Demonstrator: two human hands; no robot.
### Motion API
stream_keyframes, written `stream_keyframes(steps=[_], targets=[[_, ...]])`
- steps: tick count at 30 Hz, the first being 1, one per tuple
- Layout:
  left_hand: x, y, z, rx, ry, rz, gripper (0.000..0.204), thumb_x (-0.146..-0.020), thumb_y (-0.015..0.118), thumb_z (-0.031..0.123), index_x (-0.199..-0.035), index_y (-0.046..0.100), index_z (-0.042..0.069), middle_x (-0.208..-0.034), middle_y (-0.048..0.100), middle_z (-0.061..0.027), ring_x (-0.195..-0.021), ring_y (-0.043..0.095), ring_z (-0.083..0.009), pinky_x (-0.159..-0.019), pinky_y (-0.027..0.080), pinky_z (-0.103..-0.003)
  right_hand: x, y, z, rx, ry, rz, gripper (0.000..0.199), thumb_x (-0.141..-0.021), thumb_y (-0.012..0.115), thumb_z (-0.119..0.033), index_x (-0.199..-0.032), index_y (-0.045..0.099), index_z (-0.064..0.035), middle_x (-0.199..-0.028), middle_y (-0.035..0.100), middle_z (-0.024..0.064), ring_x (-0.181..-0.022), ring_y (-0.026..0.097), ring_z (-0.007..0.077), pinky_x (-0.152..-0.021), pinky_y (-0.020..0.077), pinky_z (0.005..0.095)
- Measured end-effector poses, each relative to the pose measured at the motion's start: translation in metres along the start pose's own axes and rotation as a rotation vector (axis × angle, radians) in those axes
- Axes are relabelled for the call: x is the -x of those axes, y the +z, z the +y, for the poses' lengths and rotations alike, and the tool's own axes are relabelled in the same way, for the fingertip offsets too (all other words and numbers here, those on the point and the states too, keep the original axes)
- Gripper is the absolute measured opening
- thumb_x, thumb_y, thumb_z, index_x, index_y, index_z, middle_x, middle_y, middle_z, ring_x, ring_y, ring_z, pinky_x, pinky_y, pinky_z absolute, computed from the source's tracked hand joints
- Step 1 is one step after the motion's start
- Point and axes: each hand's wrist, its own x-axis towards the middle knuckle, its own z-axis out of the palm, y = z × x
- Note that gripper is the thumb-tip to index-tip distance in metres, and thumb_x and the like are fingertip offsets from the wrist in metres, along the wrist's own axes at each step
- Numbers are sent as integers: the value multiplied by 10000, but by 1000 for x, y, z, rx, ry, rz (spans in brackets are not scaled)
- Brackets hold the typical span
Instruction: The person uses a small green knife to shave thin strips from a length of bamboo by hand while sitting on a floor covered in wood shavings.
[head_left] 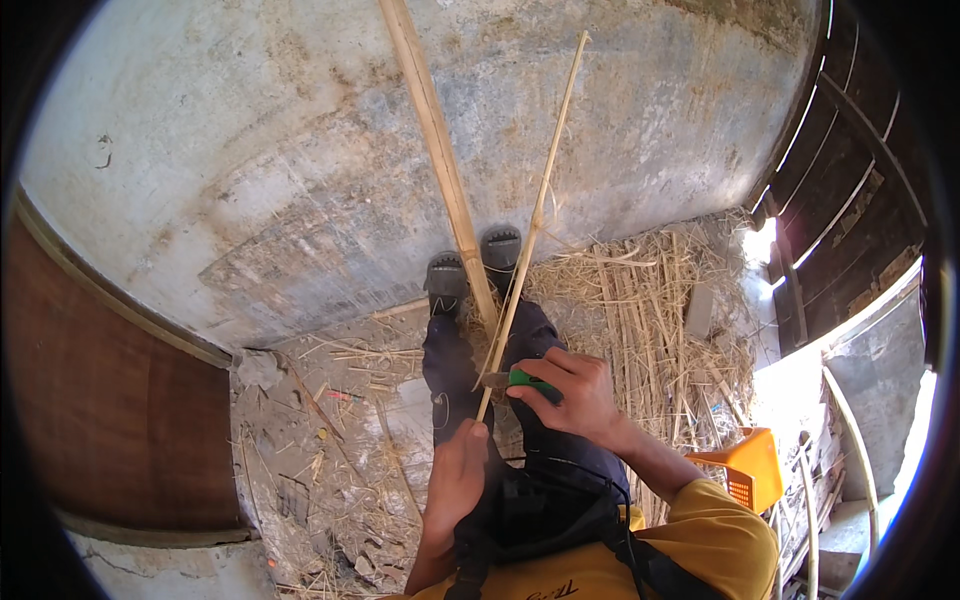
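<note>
Strip (539, 212) is looking light, springy, splinter-prone; my left hand (458, 470) is pinching its near end, likely best hold; my right hand (578, 392) is gripping a green-handled knife (517, 378).

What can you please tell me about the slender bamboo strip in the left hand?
The slender bamboo strip is long, pale yellow and nearly straight, with a darker node-like spot partway along and fine slivers beside it. Its near end sits in the left hand; it slants up and slightly right across the view, its far end in front of the mottled wall. The blade of the green-handled knife, held in the right hand, appears to touch it.
</note>
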Motion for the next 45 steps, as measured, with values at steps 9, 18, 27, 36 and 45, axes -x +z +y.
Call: stream_keyframes(steps=[9, 18, 27, 36, 45], targets=[[26, 3, -15, 76, 45, -72, 483, -1252, 396, 296, -874, 538, 31, -694, 458, -9, -630, 442, -116, -606, 383, -339, -28, -22, 48, 124, 272, 159, 219, -972, 878, -276, -1093, 849, -96, -899, 775, 104, -656, 724, 289, -590, 546, 404], [28, 2, -13, 381, -341, -136, 529, -1243, 407, 383, -871, 564, 42, -715, 495, 2, -641, 461, -94, -585, 395, -298, -13, -29, 54, -81, 319, 90, 264, -970, 884, -257, -1111, 829, -42, -929, 780, 137, -696, 752, 280, -606, 549, 386], [9, -7, 0, 386, -303, -128, 559, -1239, 410, 424, -899, 617, 32, -718, 499, 14, -618, 469, -83, -559, 368, -282, 5, -6, -2, -88, -21, -75, 262, -883, 942, -284, -1054, 824, -124, -802, 676, 23, -645, 697, 265, -576, 551, 393], [10, -5, 12, 356, -313, -109, 542, -1236, 434, 400, -995, 688, -14, -725, 525, 16, -632, 469, -87, -569, 380, -290, 3, -3, -3, 7, -28, -9, 292, -858, 955, -321, -1039, 827, -132, -784, 656, 2, -604, 668, 238, -553, 525, 373], [14, 1, 1, 236, -173, -52, 607, -1246, 365, 493, -875, 581, 63, -677, 442, 33, -580, 424, -67, -523, 340, -267, 0, 3, 2, 71, -52, 20, 306, -862, 940, -399, -1044, 828, -180, -780, 614, -18, -593, 651, 213, -542, 517, 364]])
